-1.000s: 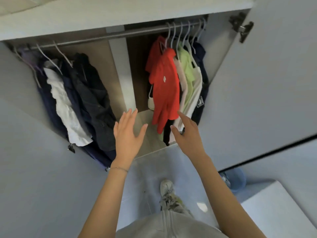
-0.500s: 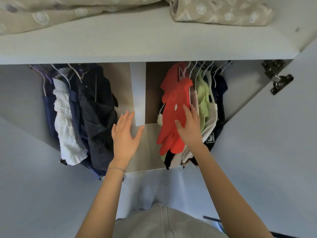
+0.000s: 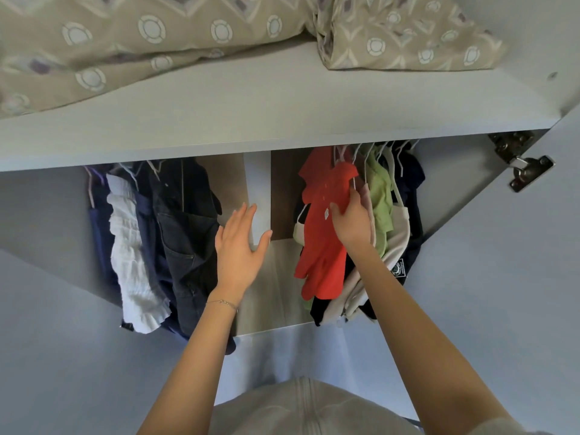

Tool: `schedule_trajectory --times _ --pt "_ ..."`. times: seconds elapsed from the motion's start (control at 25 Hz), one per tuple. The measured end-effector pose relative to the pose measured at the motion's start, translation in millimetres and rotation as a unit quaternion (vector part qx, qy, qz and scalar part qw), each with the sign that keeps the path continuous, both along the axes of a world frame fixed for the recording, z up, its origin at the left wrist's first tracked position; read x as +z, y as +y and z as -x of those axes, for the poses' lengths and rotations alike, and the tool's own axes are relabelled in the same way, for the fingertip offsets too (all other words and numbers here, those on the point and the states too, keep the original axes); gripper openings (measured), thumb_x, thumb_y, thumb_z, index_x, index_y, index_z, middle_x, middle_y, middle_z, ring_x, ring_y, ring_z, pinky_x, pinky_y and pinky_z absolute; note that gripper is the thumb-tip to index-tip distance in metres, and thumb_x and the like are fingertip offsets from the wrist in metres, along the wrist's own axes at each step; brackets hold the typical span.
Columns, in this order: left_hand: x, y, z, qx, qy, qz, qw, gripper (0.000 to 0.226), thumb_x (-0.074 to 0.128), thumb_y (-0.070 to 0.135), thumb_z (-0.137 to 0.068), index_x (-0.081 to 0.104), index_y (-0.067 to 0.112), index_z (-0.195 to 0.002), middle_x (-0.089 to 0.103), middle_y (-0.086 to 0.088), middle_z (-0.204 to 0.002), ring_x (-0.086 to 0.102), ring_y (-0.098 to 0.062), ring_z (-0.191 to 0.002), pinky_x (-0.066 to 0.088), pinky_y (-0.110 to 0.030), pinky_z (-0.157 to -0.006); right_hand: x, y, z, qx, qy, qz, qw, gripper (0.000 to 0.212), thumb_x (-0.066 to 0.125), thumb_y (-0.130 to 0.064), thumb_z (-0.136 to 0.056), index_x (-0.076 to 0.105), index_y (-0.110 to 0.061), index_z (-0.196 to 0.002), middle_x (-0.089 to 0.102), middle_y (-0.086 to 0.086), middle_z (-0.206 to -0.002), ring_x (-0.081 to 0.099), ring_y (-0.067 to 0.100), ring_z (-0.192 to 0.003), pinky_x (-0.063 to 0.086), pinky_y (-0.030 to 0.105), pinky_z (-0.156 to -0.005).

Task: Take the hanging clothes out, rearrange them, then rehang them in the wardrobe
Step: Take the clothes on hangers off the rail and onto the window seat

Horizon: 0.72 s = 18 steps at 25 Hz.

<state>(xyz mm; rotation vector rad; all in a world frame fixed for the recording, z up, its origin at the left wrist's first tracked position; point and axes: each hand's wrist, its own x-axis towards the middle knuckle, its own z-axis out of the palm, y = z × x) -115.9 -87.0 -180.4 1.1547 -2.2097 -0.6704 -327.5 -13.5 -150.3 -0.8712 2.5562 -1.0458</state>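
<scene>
Patterned bedding (image 3: 157,42): lies on the shelf (image 3: 282,114) above the divider panel (image 3: 257,180) and spreads to both sides of it.
White ruffled garment (image 3: 131,246): hangs well left of the divider panel, among dark clothes on hangers.
Dark denim garment (image 3: 185,233): hangs just left of the divider panel and is the nearest piece to my left hand.
My left hand (image 3: 240,249): raised in front of the divider panel's lower end, fingers straight and spread wide, holding nothing.
Red shirt (image 3: 323,246): hangs just right of the divider panel at the front of the right-hand bunch, between my two hands.
My right hand (image 3: 351,218): right of the divider panel, pinching the red shirt's right edge. My thumb lies on its front and my fingers are tucked behind it.
Green top (image 3: 381,208): hangs further right of the divider panel, just beyond my right hand.
Cream garment (image 3: 400,233): hangs beside the green top, on its right.
Door hinge (image 3: 524,164): sits far right of the divider panel, on the open door.
</scene>
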Motion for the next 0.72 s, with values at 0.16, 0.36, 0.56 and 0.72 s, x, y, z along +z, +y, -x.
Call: schedule_trajectory --times 0.16,0.36,0.56,0.72 --pt "-3.8 -10.0 -11.5 -0.001 0.005 -0.003 1.0 0.057 0.052 0.041 -0.098 0.037 0.02 -0.149 0.033 -0.002 -0.157 0.024 -0.02 -0.147 0.017 -0.05 -0.12 -8.0 -26.4 8.0 -0.037 -0.01 0.015 0.999 0.033 0.048 -0.031 -0.098 0.055 0.001 -0.099 0.064 0.017 -0.085 0.064 0.038 -0.081 0.045 0.037 -0.061" --pt "-6.0 -25.7 -36.6 0.026 0.046 -0.014 0.999 0.057 0.056 0.036 -0.097 0.039 0.017 -0.148 0.036 -0.005 -0.155 0.024 -0.022 -0.147 0.022 -0.049 -0.119 5.5 -26.5 -4.0 -0.052 0.042 0.087 0.994 0.031 0.044 -0.022 -0.1 0.057 0.004 -0.108 0.065 0.017 -0.083 0.059 0.034 -0.069 0.046 0.037 -0.061" --pt "-6.8 -53.4 -60.4 0.096 0.077 -0.006 0.992 0.061 0.059 0.027 -0.096 0.035 0.011 -0.149 0.033 -0.012 -0.156 0.024 -0.025 -0.147 0.022 -0.045 -0.12 7.2 -4.5 -37.9 -0.01 0.086 0.117 0.989 0.028 0.045 -0.027 -0.1 0.051 -0.007 -0.081 0.049 0.001 -0.059 0.049 0.024 -0.055 0.037 0.035 -0.052" --pt "-3.0 -92.2 -77.2 0.178 0.074 -0.043 0.98 0.07 0.059 0.022 -0.096 0.023 0.002 -0.152 0.022 -0.018 -0.158 0.017 -0.028 -0.148 0.016 -0.037 -0.121 -2.4 9.6 -62.4 0.037 0.101 0.113 0.988 0.03 0.047 -0.029 -0.1 0.043 -0.014 -0.074 0.041 -0.002 -0.051 0.043 0.016 -0.046 0.026 0.03 -0.045"
